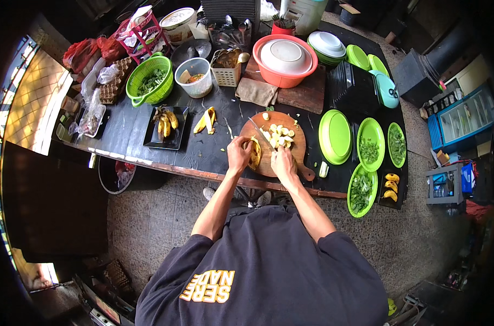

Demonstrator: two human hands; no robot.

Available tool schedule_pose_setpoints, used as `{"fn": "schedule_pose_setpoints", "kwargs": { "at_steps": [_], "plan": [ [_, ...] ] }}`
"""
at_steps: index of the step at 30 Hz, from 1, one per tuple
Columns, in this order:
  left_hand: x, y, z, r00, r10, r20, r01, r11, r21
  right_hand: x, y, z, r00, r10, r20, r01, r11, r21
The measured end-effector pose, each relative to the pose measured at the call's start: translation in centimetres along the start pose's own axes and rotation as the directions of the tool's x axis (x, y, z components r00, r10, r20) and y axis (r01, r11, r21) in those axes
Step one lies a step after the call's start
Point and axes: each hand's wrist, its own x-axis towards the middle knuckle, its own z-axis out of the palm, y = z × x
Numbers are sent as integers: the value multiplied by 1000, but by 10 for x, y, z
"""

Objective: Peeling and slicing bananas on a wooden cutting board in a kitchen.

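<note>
A round wooden cutting board with a short handle lies before me at the table's front edge. On its left side is a ripe banana with a darkened yellow peel; the fingers of my left hand grip its upper end. My right hand is closed around the handle of a knife, whose blade points up and left between the banana and the cut pieces. Pale banana chunks are heaped on the board. A loose banana peel lies on the table left of it.
Bananas rest in a black square dish at the left. Right of the board are an oval green plate and plates with chopped greens. Behind stand an orange basin, a plastic tub and a green colander.
</note>
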Motion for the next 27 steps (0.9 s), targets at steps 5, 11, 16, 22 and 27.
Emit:
{"fn": "schedule_pose_setpoints", "kwargs": {
  "at_steps": [5, 11, 16, 22, 27],
  "plan": [
    [2, -1, -2, 999, -47, 5, 47, 999, -1, 9, 14, 1, 994, -79, -69, 67, 983, -169],
    [1, -14, -11, 996, -67, 56, 72, 992, -105, 7, -1, -19, 989, -54, -138, 13, 960, -280],
    [7, -7, -14, 950, -273, 149, 306, 910, -281, 29, -3, -14, 965, -154, -212, 212, 934, 288],
    [20, 0, -17, 950, -152, 272, 271, 834, -481, 48, -28, 1, 974, -217, -63, 223, 877, 425],
    [39, -3, -43, 975, -140, 173, 217, 769, -602, 76, -57, 7, 973, -208, -100, 230, 831, 506]
  ]
}}
